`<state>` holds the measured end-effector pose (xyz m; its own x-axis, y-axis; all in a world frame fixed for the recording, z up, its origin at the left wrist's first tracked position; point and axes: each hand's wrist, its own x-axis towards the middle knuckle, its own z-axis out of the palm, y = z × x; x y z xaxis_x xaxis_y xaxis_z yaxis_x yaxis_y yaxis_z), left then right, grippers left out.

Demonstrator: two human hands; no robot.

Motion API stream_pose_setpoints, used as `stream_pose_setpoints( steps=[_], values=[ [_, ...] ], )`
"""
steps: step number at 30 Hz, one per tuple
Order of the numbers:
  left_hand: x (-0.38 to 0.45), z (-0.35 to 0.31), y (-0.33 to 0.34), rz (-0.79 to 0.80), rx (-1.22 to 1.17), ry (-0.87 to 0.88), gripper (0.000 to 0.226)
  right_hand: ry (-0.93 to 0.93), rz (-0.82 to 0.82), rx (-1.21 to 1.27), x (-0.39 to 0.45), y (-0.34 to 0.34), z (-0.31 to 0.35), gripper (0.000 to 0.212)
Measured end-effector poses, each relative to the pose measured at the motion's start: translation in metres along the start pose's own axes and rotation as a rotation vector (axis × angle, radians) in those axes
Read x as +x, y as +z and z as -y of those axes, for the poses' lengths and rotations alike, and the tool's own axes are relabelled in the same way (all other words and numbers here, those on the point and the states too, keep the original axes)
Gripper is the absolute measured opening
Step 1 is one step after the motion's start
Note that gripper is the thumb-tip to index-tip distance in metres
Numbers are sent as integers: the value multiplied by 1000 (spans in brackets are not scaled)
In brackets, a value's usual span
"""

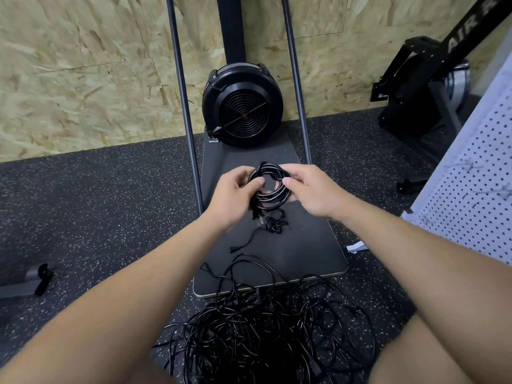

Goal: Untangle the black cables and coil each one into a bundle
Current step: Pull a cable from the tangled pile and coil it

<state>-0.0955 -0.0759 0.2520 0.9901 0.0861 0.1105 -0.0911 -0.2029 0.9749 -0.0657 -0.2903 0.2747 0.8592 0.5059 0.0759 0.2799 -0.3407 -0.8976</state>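
Item: round coiled bundle of black cable (pixel 270 187), held above the dark flat base board (pixel 304 245). Your left hand (pixel 235 198) is pinching its nine o'clock side, and your right hand (pixel 310 189) is pinching its three o'clock side. Item: small loose black cable (pixel 273 225), lying on the board at six o'clock of the coil. Item: large tangled heap of black cables (pixel 266 328), lying on the speckled rubber floor (pixel 97 217) nearer you.

free: bare platform (pixel 310 245) right of hands | blocked: tangled cables (pixel 266 328) near, fan (pixel 240 106) ahead
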Motion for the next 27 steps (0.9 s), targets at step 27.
stream_pose_setpoints(
  steps=[27],
  values=[
    [20, 217, 311, 381, 32, -455, 14, 865, -643, 285, -123, -86, -318, 15]
  ],
)
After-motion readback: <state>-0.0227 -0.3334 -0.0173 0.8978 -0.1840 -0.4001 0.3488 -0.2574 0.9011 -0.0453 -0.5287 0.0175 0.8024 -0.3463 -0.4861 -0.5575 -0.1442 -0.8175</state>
